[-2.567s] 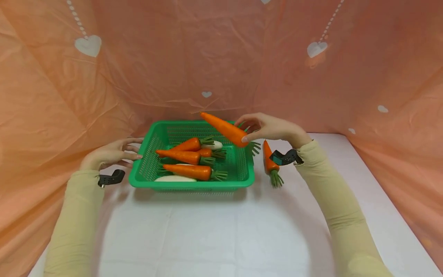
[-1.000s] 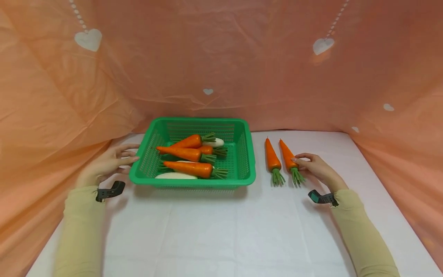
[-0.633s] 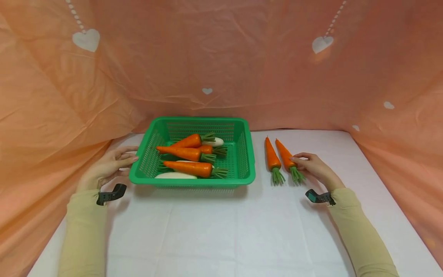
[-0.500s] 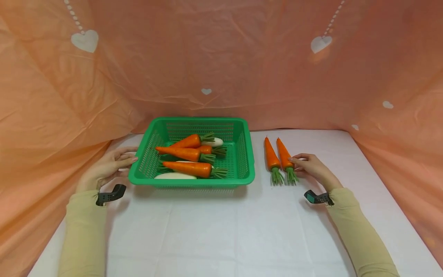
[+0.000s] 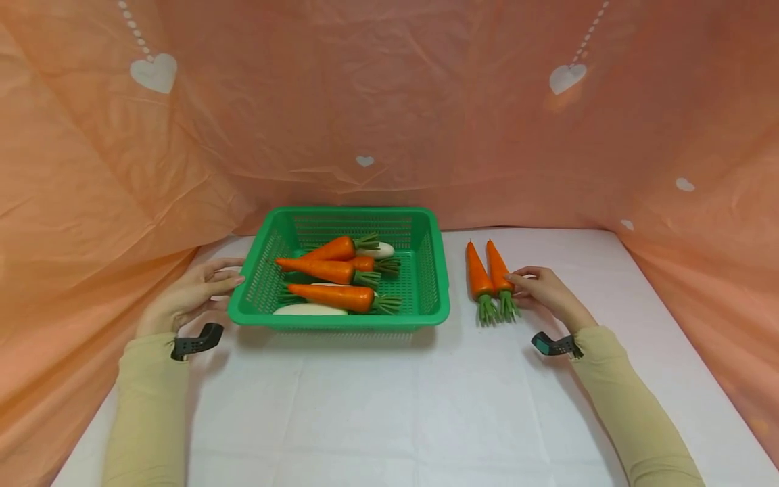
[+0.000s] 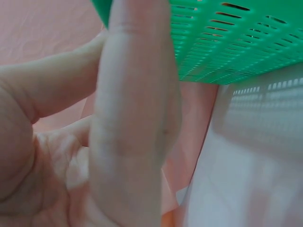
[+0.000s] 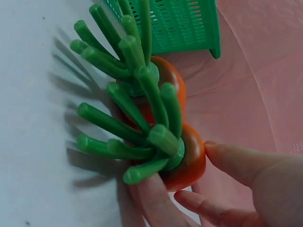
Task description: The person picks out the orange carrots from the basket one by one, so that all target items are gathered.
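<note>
On the white table, to the right of the green basket (image 5: 337,320), two orange carrots lie side by side, tips toward the back. My right hand (image 5: 550,292) holds the right-hand carrot (image 5: 498,267) near its leafy end, with fingers on either side of it in the right wrist view. Against it lies the left-hand carrot (image 5: 479,274); their green stems touch. My left hand (image 5: 191,295) is at the basket's left side, loosely bent fingertips touching the rim. Inside the basket several carrots (image 5: 331,295) lie over white, smooth vegetables (image 5: 310,309).
An orange-pink cloth (image 5: 389,101) with white hearts hangs at the back and both sides. The basket stands near the back edge of the white-covered table (image 5: 365,412). A black wrist device (image 5: 197,341) sits on each sleeve.
The carrot held over the basket by my right hand was laid on the table, then slid left and straightened against the other carrot. My left hand stayed at the basket's left side.
</note>
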The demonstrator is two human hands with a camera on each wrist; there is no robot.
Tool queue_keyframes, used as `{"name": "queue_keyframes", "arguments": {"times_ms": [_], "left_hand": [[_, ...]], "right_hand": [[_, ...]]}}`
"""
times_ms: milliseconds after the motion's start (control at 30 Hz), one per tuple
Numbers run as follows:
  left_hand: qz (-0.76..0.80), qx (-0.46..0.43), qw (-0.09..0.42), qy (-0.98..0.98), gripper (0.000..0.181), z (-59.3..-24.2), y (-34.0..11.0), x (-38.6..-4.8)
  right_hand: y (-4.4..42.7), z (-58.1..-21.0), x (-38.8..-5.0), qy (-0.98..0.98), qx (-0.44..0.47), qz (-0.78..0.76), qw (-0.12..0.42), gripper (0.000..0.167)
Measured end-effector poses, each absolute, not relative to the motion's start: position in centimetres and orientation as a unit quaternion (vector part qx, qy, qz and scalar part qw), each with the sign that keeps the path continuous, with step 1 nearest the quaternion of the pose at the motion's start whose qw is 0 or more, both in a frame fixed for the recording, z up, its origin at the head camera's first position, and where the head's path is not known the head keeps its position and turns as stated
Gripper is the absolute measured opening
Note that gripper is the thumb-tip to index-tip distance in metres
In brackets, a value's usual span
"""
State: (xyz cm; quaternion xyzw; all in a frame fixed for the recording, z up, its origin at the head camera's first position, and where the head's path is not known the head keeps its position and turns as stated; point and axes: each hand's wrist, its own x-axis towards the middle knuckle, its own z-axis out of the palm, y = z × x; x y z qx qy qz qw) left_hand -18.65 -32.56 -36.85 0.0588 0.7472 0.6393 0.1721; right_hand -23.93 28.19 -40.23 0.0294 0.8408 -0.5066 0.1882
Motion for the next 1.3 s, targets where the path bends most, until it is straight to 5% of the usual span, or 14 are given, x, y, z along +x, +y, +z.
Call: {"name": "queue_keyframes", "arguments": {"times_ms": [367, 733, 1300], "left_hand": [[0.643, 0.067, 0.17, 0.743, 0.036, -37.0, -32.6, -18.7], [0.632, 0.057, 0.169, 0.754, 0.04, -36.9, -32.6, -18.7], [0.613, 0.039, 0.169, 0.771, 0.056, -36.4, -32.5, -18.6]], "right_hand": [[29.0, -36.7, -25.3, 0.878, -0.008, -0.449, 0.164, 0.066], [25.0, -30.5, -27.9, 0.878, -0.101, -0.444, 0.148, 0.062], [13.6, -29.3, -30.0, 0.83, -0.181, -0.473, 0.233, 0.048]]}}
